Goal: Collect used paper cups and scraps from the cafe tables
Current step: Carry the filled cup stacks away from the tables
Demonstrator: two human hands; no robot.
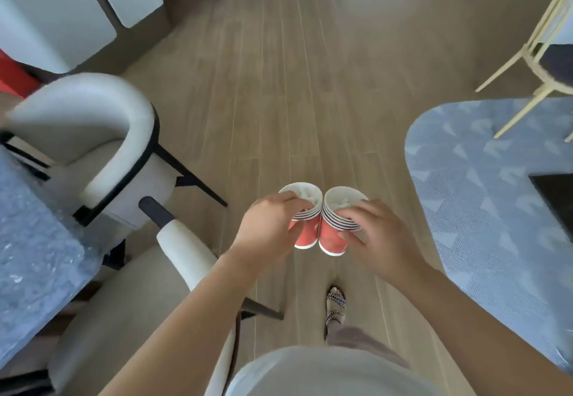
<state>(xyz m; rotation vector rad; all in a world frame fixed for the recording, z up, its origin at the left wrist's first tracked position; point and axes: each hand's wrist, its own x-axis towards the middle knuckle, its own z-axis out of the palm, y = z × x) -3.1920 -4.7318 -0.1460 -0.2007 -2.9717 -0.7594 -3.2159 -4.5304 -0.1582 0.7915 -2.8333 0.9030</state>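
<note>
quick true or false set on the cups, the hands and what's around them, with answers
1. Each hand holds its own stack of red cups. True: the left hand grips the left stack and the right hand grips the right stack.
2. The two stacks are held far apart. False: they are side by side, rims touching or nearly so.
3. The top cups hold pale scraps. True.
4. The cups stand on a table. False: they are held in the air over the wooden floor.
5. The blue patterned rug lies on the person's left. False: it is on the right; a white chair is on the left.
</note>
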